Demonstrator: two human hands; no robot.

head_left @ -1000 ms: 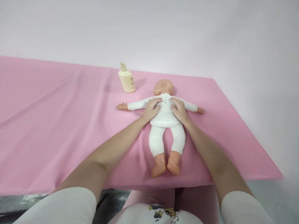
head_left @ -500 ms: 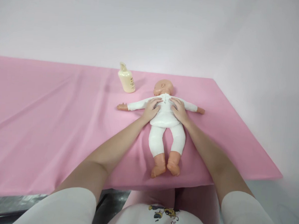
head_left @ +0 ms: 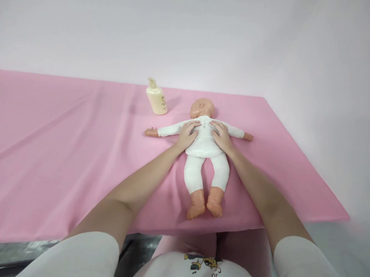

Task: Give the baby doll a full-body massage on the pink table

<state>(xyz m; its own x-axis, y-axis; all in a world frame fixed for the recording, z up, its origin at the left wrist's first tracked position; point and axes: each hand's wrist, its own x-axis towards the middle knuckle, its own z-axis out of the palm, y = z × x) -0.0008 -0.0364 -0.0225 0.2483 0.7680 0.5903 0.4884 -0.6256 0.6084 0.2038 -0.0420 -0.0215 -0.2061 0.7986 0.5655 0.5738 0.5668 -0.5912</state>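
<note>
A baby doll (head_left: 205, 145) in a white long-sleeved top and white trousers lies on a pink cloth, its head away from me and turned to the left. Both its arms stretch out sideways and its bare feet point toward me. My left hand (head_left: 187, 134) rests on the left side of its chest, fingers spread. On the opposite side of the chest lies my right hand (head_left: 221, 136), also with fingers apart. Neither hand grips the doll; the palms' undersides are hidden.
A cream pump bottle (head_left: 157, 100) stands beyond the doll's outstretched arm on the left. The pink cloth (head_left: 63, 148) covers the table, with creases on the left. Behind the table rises a pale wall (head_left: 190, 35). The table's front edge is close to my body.
</note>
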